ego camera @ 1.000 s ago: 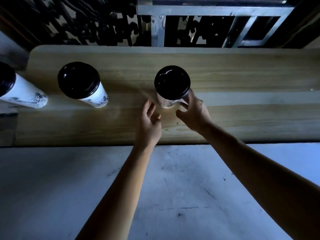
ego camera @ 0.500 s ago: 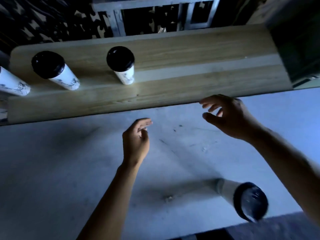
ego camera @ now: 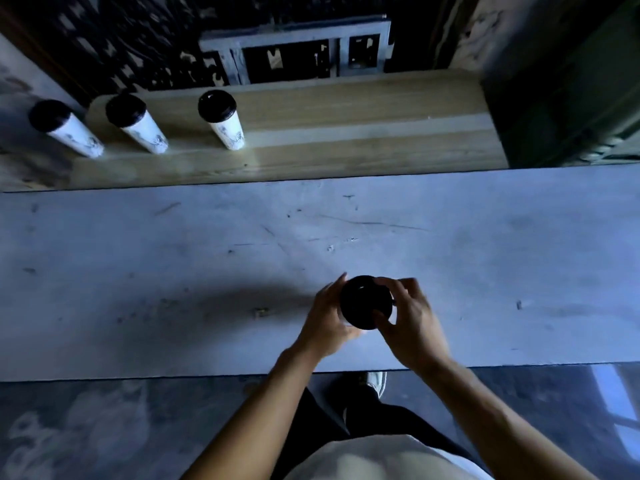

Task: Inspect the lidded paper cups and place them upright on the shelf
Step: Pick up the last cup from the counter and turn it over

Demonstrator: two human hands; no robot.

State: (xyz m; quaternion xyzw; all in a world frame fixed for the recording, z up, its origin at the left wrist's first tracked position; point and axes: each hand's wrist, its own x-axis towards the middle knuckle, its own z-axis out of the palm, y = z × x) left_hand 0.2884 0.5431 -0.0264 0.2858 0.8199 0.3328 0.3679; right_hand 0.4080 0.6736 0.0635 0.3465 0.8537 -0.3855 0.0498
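**Fourth cup in hand, three already standing**

Held over the grey table (ego camera: 138, 254), near its front edge: one lidded cup (ego camera: 365, 303), seen almost straight down, so little beyond the black lid shows. Left hand (ego camera: 327, 315) wrapped around the cup's side, fingers curled onto the wall, apparently carrying the weight. Right hand (ego camera: 410, 322) arched over the lid rim from the other side, fingertips closed lightly on its edge. A two-handed hold of this sort probably suits checking: body steadied by one hand, lid fit tested by the other. Whether the cup base touches the table cannot be told; hidden under the lid and hands.

Counted: four cups in all. One in the hands, three upright at the far left: middle cup (ego camera: 136, 123) and right cup (ego camera: 221, 119) on the wooden shelf (ego camera: 346, 133), left cup (ego camera: 64, 128) at or just past the shelf's left end, exact footing unclear. All three spaced apart, lids up, in a rough row, with plenty of bare board to their right for the next one. Two hands, one table, one shelf.
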